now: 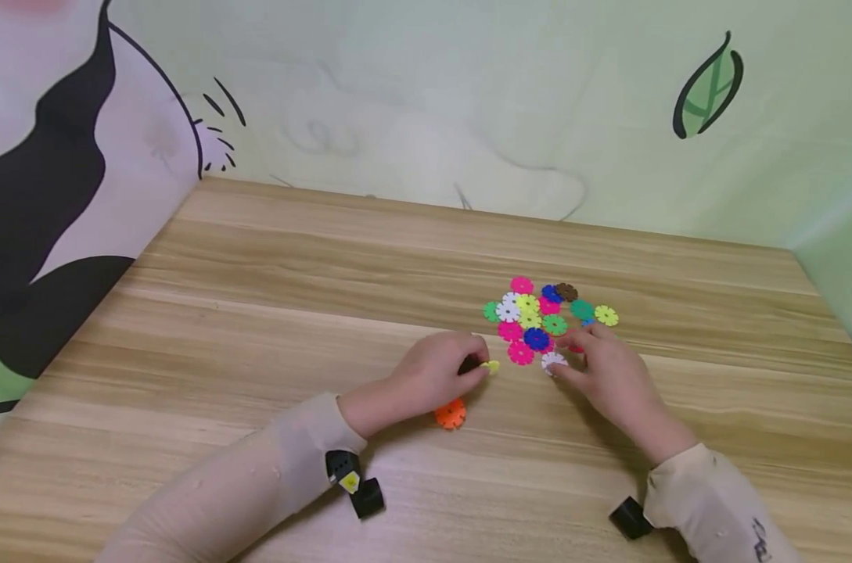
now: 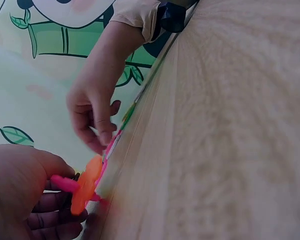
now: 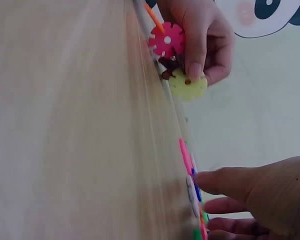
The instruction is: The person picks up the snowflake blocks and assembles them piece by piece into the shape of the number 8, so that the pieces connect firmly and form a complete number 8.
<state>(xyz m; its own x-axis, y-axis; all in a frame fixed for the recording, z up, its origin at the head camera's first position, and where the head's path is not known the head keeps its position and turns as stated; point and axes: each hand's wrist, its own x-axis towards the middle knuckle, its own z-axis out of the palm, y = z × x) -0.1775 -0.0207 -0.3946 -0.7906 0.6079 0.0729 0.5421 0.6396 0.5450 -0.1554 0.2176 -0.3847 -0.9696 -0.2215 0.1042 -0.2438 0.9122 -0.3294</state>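
My left hand (image 1: 436,371) pinches a yellow notched plastic disc (image 3: 188,86) between thumb and fingers. Joined to it is a small chain with a brown piece, a pink disc (image 3: 168,40) and an orange disc (image 1: 451,414), the last hanging below the hand in the head view. Over the near right side of a loose group of such discs, my right hand (image 1: 612,375) has its fingers spread. Its thumb lies by a white disc (image 1: 552,361), and its fingertips cover part of a red one; whether they press on these cannot be made out.
Several flat discs in pink, yellow, green, white, brown and blue (image 1: 536,338) lie close together, some overlapping, on the wooden table (image 1: 313,266). A yellow disc (image 1: 606,316) sits at the group's right end. Behind the table rises a printed wall (image 1: 426,102).
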